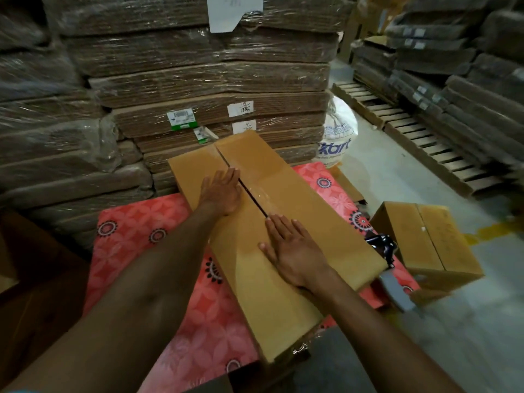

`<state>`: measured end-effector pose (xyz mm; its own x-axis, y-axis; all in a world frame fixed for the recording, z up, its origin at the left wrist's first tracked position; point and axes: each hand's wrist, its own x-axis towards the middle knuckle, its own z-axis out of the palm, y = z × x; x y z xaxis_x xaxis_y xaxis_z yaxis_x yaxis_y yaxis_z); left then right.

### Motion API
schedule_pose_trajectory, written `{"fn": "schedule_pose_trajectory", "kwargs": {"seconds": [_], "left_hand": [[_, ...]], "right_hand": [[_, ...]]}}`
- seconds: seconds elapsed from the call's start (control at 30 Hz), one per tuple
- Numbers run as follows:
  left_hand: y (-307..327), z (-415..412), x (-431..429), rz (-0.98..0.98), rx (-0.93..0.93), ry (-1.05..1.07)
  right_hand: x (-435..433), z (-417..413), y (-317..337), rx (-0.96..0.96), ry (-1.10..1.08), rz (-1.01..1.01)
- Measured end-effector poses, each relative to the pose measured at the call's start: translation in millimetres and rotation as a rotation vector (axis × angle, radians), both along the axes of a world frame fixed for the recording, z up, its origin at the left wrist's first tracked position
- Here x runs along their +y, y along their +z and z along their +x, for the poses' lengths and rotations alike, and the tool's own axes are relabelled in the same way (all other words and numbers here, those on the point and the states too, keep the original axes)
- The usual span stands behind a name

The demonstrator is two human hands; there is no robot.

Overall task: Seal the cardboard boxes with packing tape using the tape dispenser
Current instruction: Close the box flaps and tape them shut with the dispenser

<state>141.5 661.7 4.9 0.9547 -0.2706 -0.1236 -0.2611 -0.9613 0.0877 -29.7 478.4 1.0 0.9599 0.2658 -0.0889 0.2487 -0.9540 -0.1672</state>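
Note:
A long cardboard box lies across a red patterned mat, its two top flaps meeting at a dark centre seam. Clear tape glints along the seam from the middle toward the far end. My left hand lies flat on the left flap, fingers straight, just beside the seam. My right hand presses flat on the box nearer to me, fingertips at the seam. The tape dispenser, black with a grey handle, rests at the box's right edge, touched by neither hand.
A second, smaller cardboard box stands on the floor to the right. Shrink-wrapped stacks of flat cardboard rise right behind the box and on the left. A white sack and wooden pallets line the aisle at right.

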Motion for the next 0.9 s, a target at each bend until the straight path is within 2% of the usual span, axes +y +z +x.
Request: {"fn": "schedule_pose_trajectory", "kwargs": {"seconds": [0.3, 0.43, 0.53, 0.73, 0.9], "left_hand": [[-6.4, -102.6, -36.8, 0.015, -0.043, -0.146], [-7.5, -111.0, -34.7, -0.019, -0.039, -0.115], [-8.2, -108.8, -35.9, -0.01, -0.033, -0.096], [-10.2, -110.4, -36.4, -0.022, -0.041, -0.08], [-8.6, -118.0, -33.8, -0.022, -0.045, -0.043]], "right_hand": [[-4.4, -1.6, -5.4, 0.022, 0.007, -0.024], [-5.5, -12.9, 0.9, 0.004, 0.008, -0.02], [-20.0, -51.7, 3.2, -0.024, -0.012, -0.004], [-52.8, -142.9, -19.0, -0.119, -0.111, 0.124], [-45.1, -158.7, -41.4, -0.223, -0.253, 0.292]]}}
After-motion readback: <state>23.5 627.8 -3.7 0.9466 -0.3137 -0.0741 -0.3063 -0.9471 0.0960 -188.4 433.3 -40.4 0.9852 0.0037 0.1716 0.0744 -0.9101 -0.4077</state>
